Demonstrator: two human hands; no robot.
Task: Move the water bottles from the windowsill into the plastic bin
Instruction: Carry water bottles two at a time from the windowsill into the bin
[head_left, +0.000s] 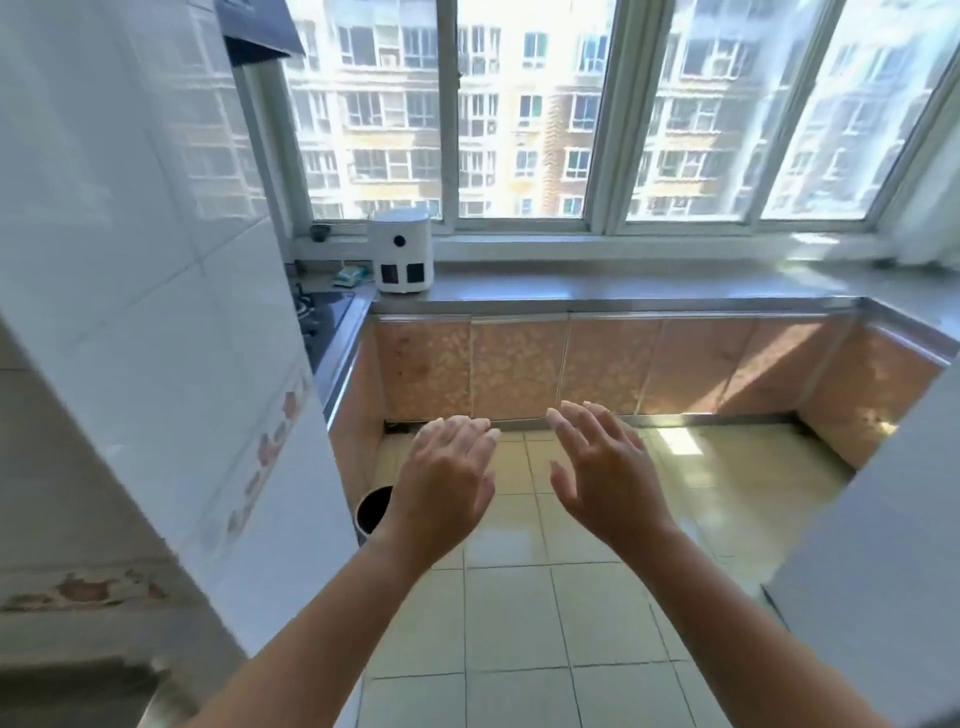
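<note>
Both hands hang in mid-air over the tiled floor (519, 597), the left hand (447, 478) and the right hand (605, 478) side by side with palms facing forward; each grip is apart, fingers spread, clamped on nothing. No water bottle shows anywhere in this view, so its long axis and the way it points cannot be told, and no plastic bin is visible either. The windowsill (623, 244) runs along under the window (519, 104), and the table (623, 291) below it carries only a white appliance (402, 252) at its left end, near a stove top (324, 306). A dark round container (374, 509) stands on the floor behind the left wrist. The step in hand looks like a search: the sensible way is to step closer and turn the head to find the bottles and the bin, keeping both hands free and clear of the appliance.
</note>
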